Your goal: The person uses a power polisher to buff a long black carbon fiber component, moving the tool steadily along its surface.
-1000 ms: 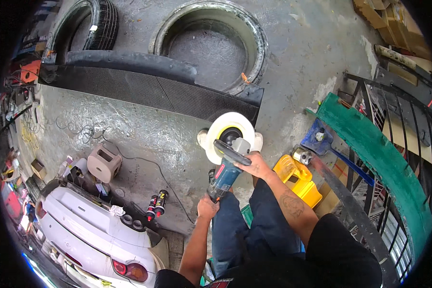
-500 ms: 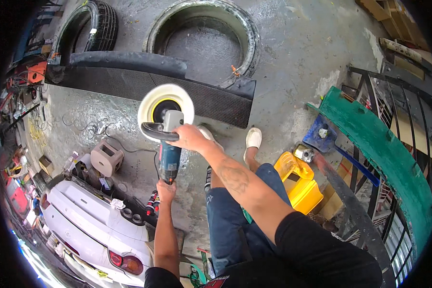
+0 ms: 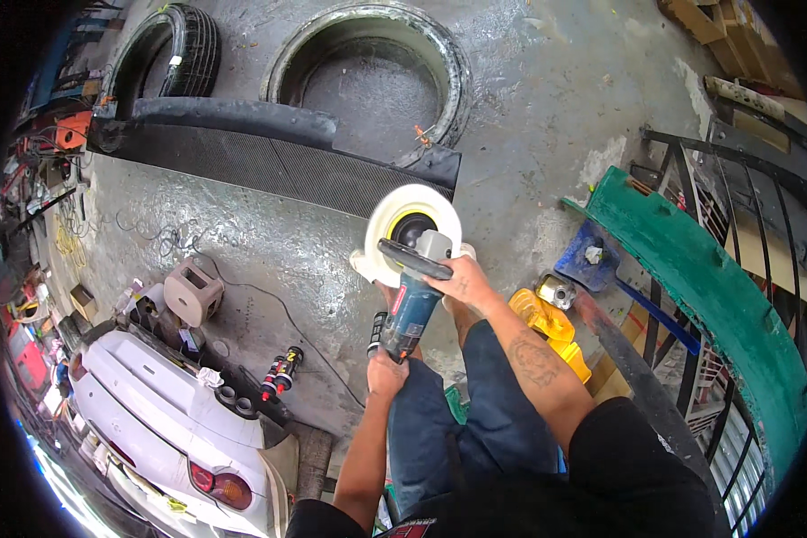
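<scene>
Both my hands hold a blue and grey corded polisher (image 3: 414, 309) with a round white pad (image 3: 437, 204) at its far end. My left hand (image 3: 387, 373) is wrapped round the rear of its body, where the fingers are partly hidden. On the black front handle, my right hand (image 3: 462, 280) is closed from the right. The pad overlaps the near edge of a long black woven-pattern panel (image 3: 269, 166) in this view; I cannot tell whether they touch. Part of my shoes is hidden behind the polisher.
Beyond the panel lie a large tyre (image 3: 457, 67) and an upright tyre (image 3: 204, 54). A beige stool (image 3: 193, 291), two bottles (image 3: 282, 372) and a white car rear section (image 3: 143, 386) are at left. At right are a yellow stool (image 3: 547, 336), blue dustpan (image 3: 587, 255) and green panel (image 3: 699, 255).
The polisher, with both hands on it, has swung to the right and nearer my legs. Its pad has moved off the panel's middle toward the right end. The cord now trails farther across the floor.
</scene>
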Demonstrator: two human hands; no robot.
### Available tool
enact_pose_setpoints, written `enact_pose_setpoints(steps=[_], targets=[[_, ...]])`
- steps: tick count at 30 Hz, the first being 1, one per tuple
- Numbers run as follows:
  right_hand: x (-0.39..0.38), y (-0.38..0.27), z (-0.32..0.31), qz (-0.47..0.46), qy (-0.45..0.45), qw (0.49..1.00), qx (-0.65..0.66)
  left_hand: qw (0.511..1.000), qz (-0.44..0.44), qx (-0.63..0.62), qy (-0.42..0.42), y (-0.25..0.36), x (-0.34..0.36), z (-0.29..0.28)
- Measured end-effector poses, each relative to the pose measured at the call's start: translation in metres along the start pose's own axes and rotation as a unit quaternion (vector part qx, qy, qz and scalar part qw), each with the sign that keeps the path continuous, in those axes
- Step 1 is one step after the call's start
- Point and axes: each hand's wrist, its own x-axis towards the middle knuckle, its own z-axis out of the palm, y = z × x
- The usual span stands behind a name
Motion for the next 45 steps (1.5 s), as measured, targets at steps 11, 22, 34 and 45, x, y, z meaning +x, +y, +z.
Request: enact_pose_setpoints(steps=[11,22,34,45], targets=[[0.022,-0.013,-0.043,0.067,-0.045,0.996,-0.032,0.998,0.054,-0.034,0.011,0.024,0.010,0.017],[0.105,-0.104,0.063,-0.040,-0.109,0.993,-0.002,0.995,-0.026,-0.040,0.091,-0.060,0.035,-0.091],[0.132,-0.154,0.083,-0.009,-0.026,0.997,-0.075,0.993,0.057,-0.086,0.064,-0.091,0.058,-0.134],[0.136,-0.194,0.114,0.169,0.024,0.985,0.038,0.994,0.061,-0.017,-0.084,-0.130,0.113,-0.231]])
